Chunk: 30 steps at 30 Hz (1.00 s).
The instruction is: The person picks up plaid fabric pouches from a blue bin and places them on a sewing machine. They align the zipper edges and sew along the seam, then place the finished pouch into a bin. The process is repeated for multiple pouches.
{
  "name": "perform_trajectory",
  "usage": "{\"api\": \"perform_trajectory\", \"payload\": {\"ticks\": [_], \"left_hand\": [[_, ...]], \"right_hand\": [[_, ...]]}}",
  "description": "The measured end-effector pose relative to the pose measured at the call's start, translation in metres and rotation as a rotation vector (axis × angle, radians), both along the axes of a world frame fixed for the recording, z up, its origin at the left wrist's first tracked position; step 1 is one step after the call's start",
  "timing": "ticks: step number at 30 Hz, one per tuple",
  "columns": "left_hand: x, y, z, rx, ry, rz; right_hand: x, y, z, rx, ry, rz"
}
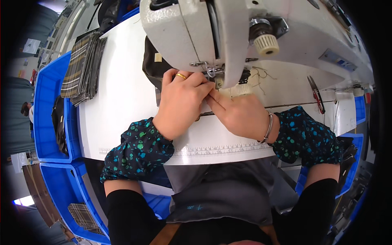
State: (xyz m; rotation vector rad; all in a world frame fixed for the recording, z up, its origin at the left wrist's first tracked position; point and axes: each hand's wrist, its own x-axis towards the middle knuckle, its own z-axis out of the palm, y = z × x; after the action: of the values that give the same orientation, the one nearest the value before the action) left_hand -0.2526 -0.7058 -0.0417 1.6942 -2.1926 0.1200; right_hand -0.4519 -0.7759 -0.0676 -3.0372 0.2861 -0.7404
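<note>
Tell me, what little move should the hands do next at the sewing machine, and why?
Probably slide the dark fabric a little further under the needle area. Both the left hand and the right hand press flat on the white table, fingertips meeting just in front of the needle, with most of the fabric bunched behind the left hand. What lies beneath the fingers is hidden.

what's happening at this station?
A person sits at a white industrial sewing machine on a white table. Both hands press down just in front of the needle area: the left hand, wearing a gold ring, and the right hand, wearing a silver bangle. Dark fabric lies under the machine behind the left hand. A stack of plaid fabric pieces rests at the table's left.
</note>
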Motion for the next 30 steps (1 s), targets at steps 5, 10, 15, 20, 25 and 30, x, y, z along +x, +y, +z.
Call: {"api": "perform_trajectory", "payload": {"ticks": [5, 10, 15, 20, 25, 30], "left_hand": [[0.005, 0.000, 0.002, 0.051, -0.001, -0.016], [0.020, 0.004, 0.024, 0.070, 0.085, -0.037], [0.031, 0.003, 0.014, 0.000, 0.007, -0.018], [0.012, 0.004, 0.003, -0.159, -0.214, -0.150], [0.010, 0.015, 0.013, -0.028, -0.165, -0.089], [0.010, 0.011, 0.002, -0.042, -0.101, -0.105]], "right_hand": [[0.001, -0.003, -0.001, 0.057, -0.043, 0.024], [-0.004, -0.004, 0.001, 0.081, -0.022, 0.037], [-0.004, -0.003, 0.003, 0.078, -0.001, 0.049], [-0.002, -0.004, 0.003, 0.022, -0.020, 0.037], [-0.006, -0.006, 0.000, -0.037, -0.011, 0.061], [-0.003, -0.003, 0.005, 0.000, -0.037, 0.101]]}}
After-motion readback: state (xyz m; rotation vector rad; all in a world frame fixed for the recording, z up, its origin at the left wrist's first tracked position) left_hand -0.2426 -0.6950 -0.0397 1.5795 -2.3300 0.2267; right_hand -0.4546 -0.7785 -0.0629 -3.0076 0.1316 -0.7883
